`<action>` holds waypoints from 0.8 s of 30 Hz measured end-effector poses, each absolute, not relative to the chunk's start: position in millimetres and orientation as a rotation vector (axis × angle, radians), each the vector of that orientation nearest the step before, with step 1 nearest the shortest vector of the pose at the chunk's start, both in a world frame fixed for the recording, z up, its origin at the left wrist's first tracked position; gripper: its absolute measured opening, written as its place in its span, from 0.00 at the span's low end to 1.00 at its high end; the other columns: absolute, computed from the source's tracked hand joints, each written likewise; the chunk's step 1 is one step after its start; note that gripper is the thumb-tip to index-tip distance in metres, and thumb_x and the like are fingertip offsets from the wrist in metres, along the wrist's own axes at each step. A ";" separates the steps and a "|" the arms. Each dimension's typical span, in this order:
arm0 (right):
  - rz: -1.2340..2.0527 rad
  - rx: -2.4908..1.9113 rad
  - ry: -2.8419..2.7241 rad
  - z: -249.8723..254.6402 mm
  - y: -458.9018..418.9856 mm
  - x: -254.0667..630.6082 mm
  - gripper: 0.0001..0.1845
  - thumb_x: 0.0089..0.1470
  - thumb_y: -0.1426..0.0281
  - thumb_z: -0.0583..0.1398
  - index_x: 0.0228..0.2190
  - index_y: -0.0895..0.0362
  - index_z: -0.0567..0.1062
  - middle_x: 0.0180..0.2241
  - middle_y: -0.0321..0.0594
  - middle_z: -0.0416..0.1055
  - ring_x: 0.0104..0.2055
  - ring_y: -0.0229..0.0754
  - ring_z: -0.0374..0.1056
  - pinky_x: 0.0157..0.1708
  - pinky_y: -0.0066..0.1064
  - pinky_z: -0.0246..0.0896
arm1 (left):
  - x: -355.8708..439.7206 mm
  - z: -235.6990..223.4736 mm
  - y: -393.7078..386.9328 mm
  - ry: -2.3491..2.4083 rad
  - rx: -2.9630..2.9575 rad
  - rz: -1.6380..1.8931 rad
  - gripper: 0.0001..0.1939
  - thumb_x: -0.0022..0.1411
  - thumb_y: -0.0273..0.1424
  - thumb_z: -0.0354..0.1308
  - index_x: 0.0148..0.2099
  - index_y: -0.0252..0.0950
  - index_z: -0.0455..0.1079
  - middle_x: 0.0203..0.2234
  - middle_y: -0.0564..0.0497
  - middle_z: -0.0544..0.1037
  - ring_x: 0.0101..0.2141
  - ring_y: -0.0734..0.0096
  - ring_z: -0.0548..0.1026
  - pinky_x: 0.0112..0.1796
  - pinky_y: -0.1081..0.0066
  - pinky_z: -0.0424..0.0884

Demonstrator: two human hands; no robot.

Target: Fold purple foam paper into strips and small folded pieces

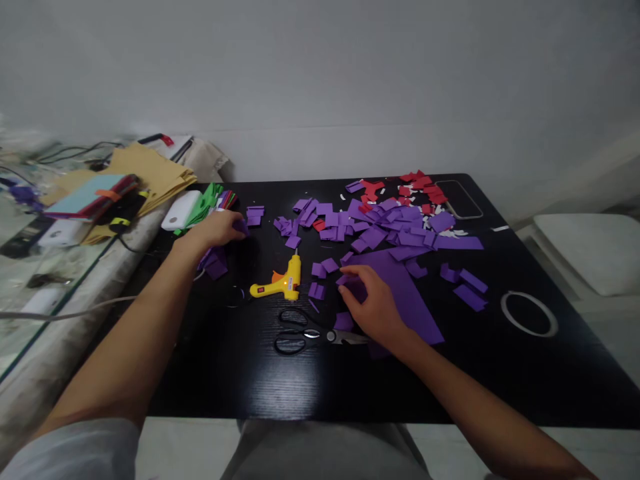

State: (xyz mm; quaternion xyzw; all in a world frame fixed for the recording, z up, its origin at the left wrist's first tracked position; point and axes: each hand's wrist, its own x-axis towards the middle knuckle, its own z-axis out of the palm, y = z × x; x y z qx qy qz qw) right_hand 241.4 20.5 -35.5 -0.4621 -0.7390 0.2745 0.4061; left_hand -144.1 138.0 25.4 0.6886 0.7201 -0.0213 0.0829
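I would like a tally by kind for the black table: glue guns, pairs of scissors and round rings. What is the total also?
Glue gun: 1
Pair of scissors: 1
Round ring: 1
Total: 3

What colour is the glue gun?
Glue gun: yellow with an orange trigger, seen in the head view.

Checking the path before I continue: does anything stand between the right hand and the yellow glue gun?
Yes: a few small purple pieces lie on the table between the right hand and the glue gun. They look low enough to pass over.
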 end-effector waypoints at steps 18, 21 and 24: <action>0.723 -1.168 -1.851 -33.0 20.1 242.4 0.14 0.58 0.74 0.61 0.47 0.54 0.75 0.46 0.45 0.77 0.47 0.49 0.75 0.50 0.45 0.72 | -107.2 7.7 119.3 2.159 2.206 -0.122 0.18 0.64 0.25 0.54 0.56 0.33 0.72 0.49 0.33 0.82 0.50 0.46 0.81 0.50 0.58 0.73; 0.732 -1.175 -1.841 -33.2 19.9 241.9 0.14 0.58 0.75 0.61 0.47 0.53 0.75 0.46 0.45 0.77 0.47 0.50 0.75 0.50 0.46 0.73 | -105.3 14.7 114.4 2.170 2.200 -0.057 0.19 0.63 0.24 0.54 0.56 0.35 0.71 0.48 0.37 0.82 0.49 0.50 0.81 0.50 0.61 0.74; 0.740 -1.169 -1.841 -33.5 19.7 241.8 0.14 0.58 0.75 0.62 0.47 0.54 0.75 0.45 0.45 0.77 0.48 0.50 0.75 0.50 0.46 0.73 | -105.5 27.8 114.0 2.130 1.976 0.175 0.15 0.65 0.32 0.60 0.53 0.36 0.72 0.43 0.43 0.84 0.42 0.57 0.83 0.46 0.65 0.77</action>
